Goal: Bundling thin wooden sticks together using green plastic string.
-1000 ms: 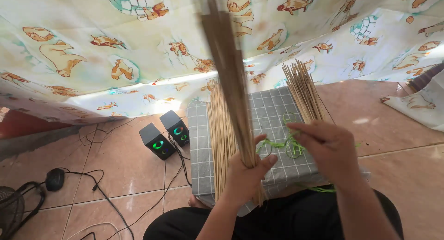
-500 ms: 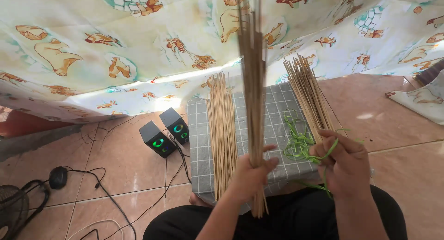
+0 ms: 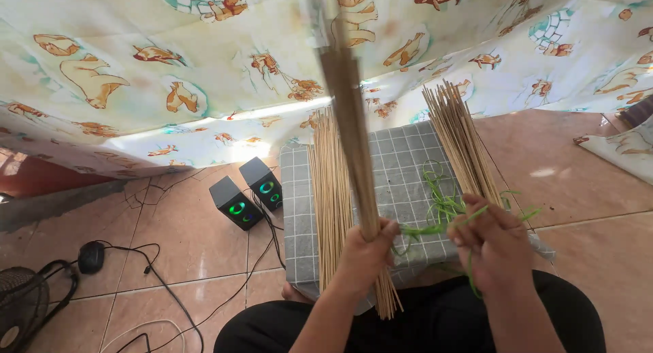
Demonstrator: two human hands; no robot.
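A grey checked cushion (image 3: 408, 162) on the tiled floor (image 3: 190, 258) carries two stick piles (image 3: 330, 190) and what looks like green string (image 3: 442, 203).

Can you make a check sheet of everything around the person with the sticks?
Surface: grey checked cloth over a low block, on pink floor tiles.
Job's things: stick bundle held upright; two flat stick piles on the cloth; green string.
Clutter: nothing seen on the cloth besides these.
Hands: left hand gripping the bundle; right hand pinching the green string.
Cables: black cables across the tiles.
Surroundings: two small black speakers with green lights, a black computer mouse, a fan's edge, an animal-print sheet hanging behind.
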